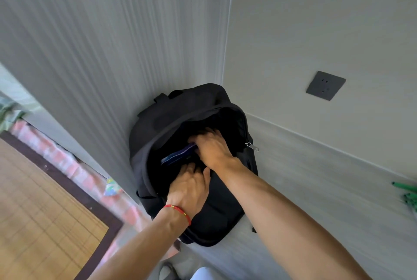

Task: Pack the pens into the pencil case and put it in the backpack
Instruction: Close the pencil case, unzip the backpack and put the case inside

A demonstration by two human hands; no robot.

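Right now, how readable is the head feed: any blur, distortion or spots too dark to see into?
Head view: motion blur streaks the wall and the bedding on the left; wide-angle bends the wall edges; the backpack interior is near black, so only a bluish strip of the pencil case shows between the left hand and right hand.
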